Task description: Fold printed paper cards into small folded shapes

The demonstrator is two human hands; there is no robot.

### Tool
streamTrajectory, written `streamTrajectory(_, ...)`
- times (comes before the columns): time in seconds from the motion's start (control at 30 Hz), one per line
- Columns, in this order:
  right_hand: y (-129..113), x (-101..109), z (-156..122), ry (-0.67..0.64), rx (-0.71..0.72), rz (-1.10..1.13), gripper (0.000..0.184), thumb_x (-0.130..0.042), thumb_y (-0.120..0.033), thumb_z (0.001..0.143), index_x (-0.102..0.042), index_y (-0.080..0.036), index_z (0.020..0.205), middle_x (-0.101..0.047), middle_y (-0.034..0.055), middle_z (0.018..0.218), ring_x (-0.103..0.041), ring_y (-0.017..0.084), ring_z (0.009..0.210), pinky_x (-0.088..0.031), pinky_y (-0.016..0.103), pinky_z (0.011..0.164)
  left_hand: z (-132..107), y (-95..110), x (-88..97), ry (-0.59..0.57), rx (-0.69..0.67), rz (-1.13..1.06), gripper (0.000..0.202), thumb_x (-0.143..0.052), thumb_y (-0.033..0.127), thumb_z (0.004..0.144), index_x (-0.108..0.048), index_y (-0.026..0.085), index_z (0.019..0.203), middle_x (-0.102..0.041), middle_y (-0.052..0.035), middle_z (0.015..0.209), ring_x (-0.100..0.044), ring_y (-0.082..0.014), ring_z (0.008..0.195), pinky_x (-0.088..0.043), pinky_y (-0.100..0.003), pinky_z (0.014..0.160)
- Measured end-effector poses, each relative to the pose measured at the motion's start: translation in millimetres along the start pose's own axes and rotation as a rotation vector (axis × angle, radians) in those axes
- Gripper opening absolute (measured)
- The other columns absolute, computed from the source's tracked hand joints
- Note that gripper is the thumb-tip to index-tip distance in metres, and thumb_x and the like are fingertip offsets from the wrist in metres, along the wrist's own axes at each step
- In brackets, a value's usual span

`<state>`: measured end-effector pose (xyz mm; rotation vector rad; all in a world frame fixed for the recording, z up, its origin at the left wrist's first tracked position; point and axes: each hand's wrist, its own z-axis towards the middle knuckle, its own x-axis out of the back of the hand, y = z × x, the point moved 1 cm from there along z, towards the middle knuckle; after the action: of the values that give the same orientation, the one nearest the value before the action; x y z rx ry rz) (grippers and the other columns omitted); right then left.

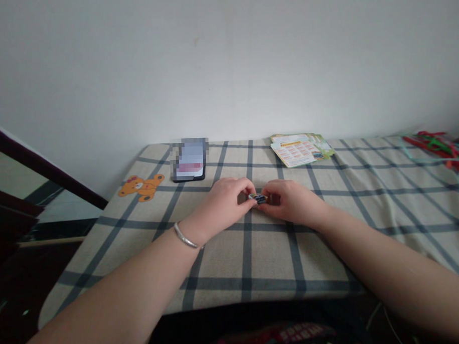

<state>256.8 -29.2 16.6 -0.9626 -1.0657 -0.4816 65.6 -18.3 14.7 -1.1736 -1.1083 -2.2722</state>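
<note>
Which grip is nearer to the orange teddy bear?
Left. The left grip is to the right of the orange teddy bear; the right grip is farther right, beyond the left one.

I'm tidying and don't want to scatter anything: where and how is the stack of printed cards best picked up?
Probably by the near edge of the printed cards, pinched top and bottom, coming in low from the front. They lie flat and unevenly overlapped, their far edge close to the wall, so the near side looks freer.
</note>
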Motion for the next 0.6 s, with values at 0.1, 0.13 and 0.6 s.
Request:
streamTrajectory(0.1,-0.6,-0.5,0.1,0.022,0.023,0.015,0.013,-0.061,-0.032,0.082,-0.063,-0.020,0.085,-0.063,-0.0010,0.072,-0.051,0.010,0.061,-0.033,0.024,0.055,-0.1,-0.5,0.2,0.041,-0.009,-0.004,0.011,-0.070,0.020,0.079,-0.061,0.020,0.085,-0.065,0.0018,0.082,-0.058,-0.0167,0.082,-0.043,-0.031,0.075)
streamTrajectory(0.13,-0.7,-0.8,0.3,0.029,0.025,0.012,0.013,-0.062,-0.032,0.082,-0.064,-0.020,0.086,-0.063,-0.0009,0.072,-0.052,0.011,0.061,-0.033,0.024,0.055,-0.3,-0.9,0.1,0.056,-0.015,-0.005,0.011,-0.070,0.020,0.079,-0.060,0.020,0.084,-0.065,0.0019,0.083,-0.058,-0.0168,0.083,-0.043,-0.031,0.076)
streamTrajectory(0.6,-3.3,-2.0,1.9,0.091,0.029,-0.094,0.019,-0.058,-0.031,0.087,-0.059,-0.018,0.074,-0.059,0.0003,0.068,-0.048,0.011,0.061,-0.028,0.025,0.057,-0.2,-0.6,1.0,0.108,-0.036,-0.128,0.009,-0.065,0.016,0.082,-0.058,0.020,0.085,-0.063,0.0030,0.082,-0.060,-0.0132,0.080,-0.045,-0.027,0.074)
